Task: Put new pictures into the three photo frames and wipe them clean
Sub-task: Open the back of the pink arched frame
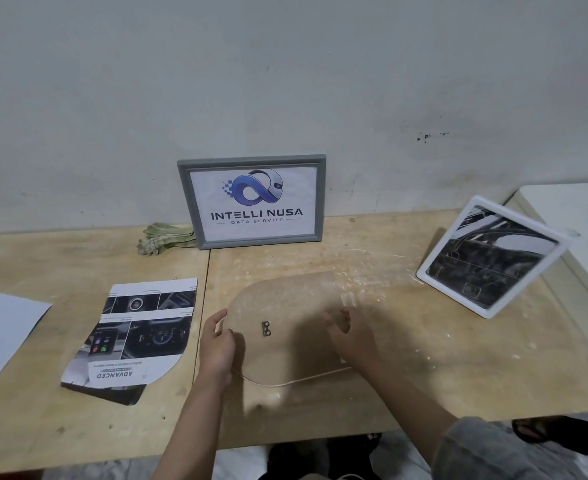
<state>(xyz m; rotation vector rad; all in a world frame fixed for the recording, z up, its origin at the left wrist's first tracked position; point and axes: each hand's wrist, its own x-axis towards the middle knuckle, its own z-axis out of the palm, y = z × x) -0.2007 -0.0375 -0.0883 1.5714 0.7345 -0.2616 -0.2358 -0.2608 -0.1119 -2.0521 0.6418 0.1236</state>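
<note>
A brown backing board with rounded corners and a small black hanger clip sits low in front of me over the table. My left hand grips its left edge and my right hand, blurred, holds its right edge. A thin pink frame rim shows along its near side. A grey frame with a blue logo picture stands against the wall. A white frame with a dark car picture stands tilted at the right.
A printed sheet of car-interior photos, one corner cut away, lies left of the board on a dark booklet. White paper lies at the far left. A folded greenish cloth sits beside the grey frame. The table's front edge is near me.
</note>
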